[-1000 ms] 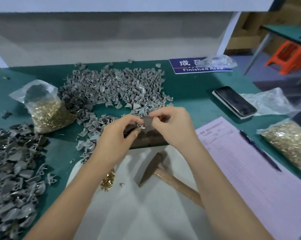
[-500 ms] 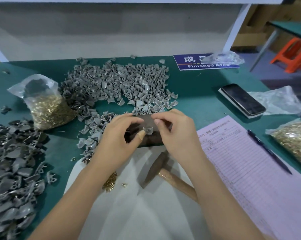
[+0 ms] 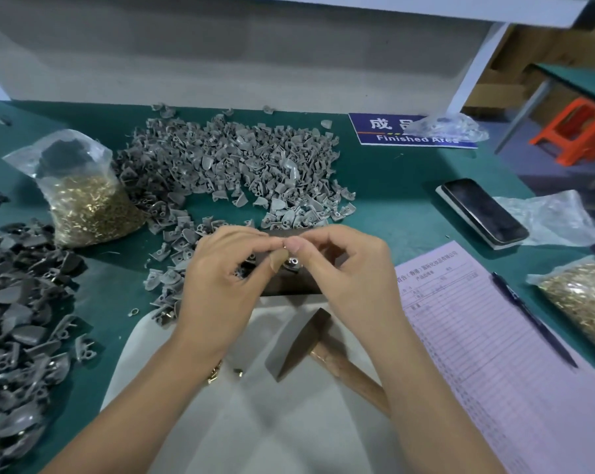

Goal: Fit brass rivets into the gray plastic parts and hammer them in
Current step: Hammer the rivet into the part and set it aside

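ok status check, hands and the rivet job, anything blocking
Left hand and right hand pinching a small gray plastic part over the dark metal block. Wooden-handled hammer lying untouched. Nothing in the way.

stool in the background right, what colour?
Orange: the plastic stool beyond the table's right end is bright orange. The head view, the only one, shows it.

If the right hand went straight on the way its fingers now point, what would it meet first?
The right hand points left, fingertips nearly meeting the left hand over the dark block. It would likely meet the left hand's fingertips first, though depth is unclear.
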{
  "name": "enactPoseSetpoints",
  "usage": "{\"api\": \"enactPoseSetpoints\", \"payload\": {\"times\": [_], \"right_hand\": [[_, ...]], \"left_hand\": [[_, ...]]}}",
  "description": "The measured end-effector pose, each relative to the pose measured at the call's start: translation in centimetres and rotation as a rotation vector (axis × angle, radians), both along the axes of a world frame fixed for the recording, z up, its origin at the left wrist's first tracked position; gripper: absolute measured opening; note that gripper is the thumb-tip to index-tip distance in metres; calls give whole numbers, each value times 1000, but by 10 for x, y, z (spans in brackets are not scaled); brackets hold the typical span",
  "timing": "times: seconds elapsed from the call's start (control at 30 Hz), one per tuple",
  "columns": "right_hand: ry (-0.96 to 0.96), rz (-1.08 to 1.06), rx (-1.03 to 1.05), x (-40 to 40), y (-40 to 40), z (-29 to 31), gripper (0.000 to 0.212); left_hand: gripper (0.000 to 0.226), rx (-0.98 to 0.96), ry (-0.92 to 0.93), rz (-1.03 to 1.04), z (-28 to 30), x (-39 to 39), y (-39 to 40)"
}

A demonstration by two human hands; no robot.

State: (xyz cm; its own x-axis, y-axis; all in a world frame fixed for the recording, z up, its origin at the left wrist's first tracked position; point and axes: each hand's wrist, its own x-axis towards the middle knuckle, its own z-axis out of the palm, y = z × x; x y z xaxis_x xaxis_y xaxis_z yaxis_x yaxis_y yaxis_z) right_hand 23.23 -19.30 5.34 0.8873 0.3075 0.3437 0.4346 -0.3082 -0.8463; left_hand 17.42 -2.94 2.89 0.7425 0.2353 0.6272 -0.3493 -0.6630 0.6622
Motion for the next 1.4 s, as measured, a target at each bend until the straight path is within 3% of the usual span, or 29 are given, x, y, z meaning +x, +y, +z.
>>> {"api": "enactPoseSetpoints", "payload": {"times": [0.03, 0.23, 0.47, 0.6, 0.67, 0.77, 0.83, 1.07, 1.4], "right_hand": [[42, 27, 50, 1, -1, 1, 3], [334, 130, 261, -4, 2, 1, 3], [364, 119, 226, -4, 2, -1, 8], [437, 82, 263, -2, 1, 0, 10], [357, 25, 200, 0, 0, -1, 11], [25, -104, -140, 2, -2, -5, 10], [-75, -129, -281, 2, -2, -5, 9], [-69, -92, -348, 1, 2, -4, 8], [-121, -108, -368, 0, 8, -4, 6]], "left_hand": [[17, -7, 2, 3, 0, 0, 0], [14, 165, -22, 96, -1, -2, 2], [17, 232, -25, 124, 0, -5, 3], [23, 230, 105, 136, 0, -3, 4], [23, 261, 175, 129, -1, -2, 6], [35, 249, 248, 121, 0, -3, 6], [36, 242, 276, 101, -1, -3, 4], [10, 201, 271, 87, -8, 0, 3], [6, 121, 260, 46, -9, 2, 3]]}}
